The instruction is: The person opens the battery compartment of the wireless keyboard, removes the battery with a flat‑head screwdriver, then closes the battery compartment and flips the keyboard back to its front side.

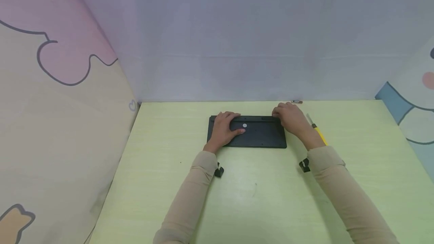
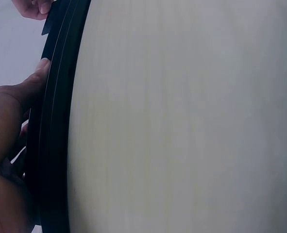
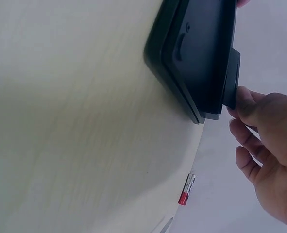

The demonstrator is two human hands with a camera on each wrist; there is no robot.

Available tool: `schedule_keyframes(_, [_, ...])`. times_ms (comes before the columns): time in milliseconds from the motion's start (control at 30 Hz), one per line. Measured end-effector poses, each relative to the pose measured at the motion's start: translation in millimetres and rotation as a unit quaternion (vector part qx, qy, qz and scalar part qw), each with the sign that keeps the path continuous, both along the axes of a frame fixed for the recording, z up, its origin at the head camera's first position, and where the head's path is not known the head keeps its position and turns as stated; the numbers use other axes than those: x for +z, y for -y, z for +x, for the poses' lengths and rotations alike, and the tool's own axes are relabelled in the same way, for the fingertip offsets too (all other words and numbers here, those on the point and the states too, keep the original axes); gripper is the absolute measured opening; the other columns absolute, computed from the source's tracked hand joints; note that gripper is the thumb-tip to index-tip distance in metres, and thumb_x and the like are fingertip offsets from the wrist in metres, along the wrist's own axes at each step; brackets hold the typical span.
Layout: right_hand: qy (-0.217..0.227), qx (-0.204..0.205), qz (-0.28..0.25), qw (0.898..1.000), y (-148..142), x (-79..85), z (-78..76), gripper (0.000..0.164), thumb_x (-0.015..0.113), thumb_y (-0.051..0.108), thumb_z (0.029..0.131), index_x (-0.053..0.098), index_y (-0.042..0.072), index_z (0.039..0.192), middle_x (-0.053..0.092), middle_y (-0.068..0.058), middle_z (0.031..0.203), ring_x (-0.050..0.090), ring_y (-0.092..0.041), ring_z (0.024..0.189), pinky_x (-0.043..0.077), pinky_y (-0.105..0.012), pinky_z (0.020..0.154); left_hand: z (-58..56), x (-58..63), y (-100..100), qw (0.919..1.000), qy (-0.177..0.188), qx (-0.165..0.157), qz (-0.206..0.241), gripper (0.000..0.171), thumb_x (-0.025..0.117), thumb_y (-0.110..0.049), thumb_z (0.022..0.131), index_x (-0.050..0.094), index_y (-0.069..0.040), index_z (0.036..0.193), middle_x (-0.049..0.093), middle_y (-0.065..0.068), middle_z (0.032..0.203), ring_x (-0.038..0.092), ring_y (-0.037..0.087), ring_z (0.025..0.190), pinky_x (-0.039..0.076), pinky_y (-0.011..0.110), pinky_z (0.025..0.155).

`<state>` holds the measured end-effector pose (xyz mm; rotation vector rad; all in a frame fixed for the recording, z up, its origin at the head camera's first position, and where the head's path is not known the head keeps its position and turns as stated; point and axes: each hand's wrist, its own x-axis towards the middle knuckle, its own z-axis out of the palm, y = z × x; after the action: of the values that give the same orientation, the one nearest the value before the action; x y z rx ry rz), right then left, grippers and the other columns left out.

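A black keyboard (image 1: 261, 134) lies with its underside up on the table, a round white sticker near its middle. My left hand (image 1: 222, 129) grips its left half, fingers over the far edge and thumb spread across the underside. At the far right corner, my right hand (image 1: 293, 118) pinches a small flat black cover (image 3: 231, 80) between thumb and finger. In the right wrist view the cover stands up along the keyboard's raised back ridge. Part of the left hand is behind the keyboard in the left wrist view.
A red and silver battery (image 3: 187, 189) lies at the table's back edge, beyond the right hand. Just right of that hand is a screwdriver (image 1: 318, 133) with a yellow handle, partly hidden by the wrist. A pale curtain (image 1: 237, 48) hangs behind the table.
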<state>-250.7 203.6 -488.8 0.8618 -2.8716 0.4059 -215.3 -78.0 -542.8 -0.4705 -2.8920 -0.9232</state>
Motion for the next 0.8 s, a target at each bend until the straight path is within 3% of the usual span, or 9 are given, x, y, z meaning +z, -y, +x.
schedule_keyframes(300, [0.032,-0.011,0.006,0.999,0.7,-2.8,-0.3,0.014,0.062,-0.001,0.098,0.075,0.002,0.103,0.071,-0.015,0.098,0.064,-0.037,0.092,0.054,-0.053,0.084,-0.6,-0.9,-0.1,1.0000,0.007,0.001,-0.006,0.065,0.079,-0.043,0.088,0.057,-0.021,0.145,0.060,0.007,0.143,0.050,0.026,0.141,0.016,0.045,0.134])
schedule_keyframes(800, [0.039,-0.024,-0.022,0.999,1.8,-5.2,1.2,0.013,0.064,0.001,0.098,0.076,0.001,0.102,0.070,-0.015,0.093,0.063,-0.034,0.087,0.053,-0.051,0.084,0.5,0.8,0.0,1.0000,0.003,0.001,-0.002,0.065,0.079,-0.042,0.088,0.057,-0.020,0.144,0.060,0.007,0.142,0.050,0.027,0.141,0.016,0.045,0.134])
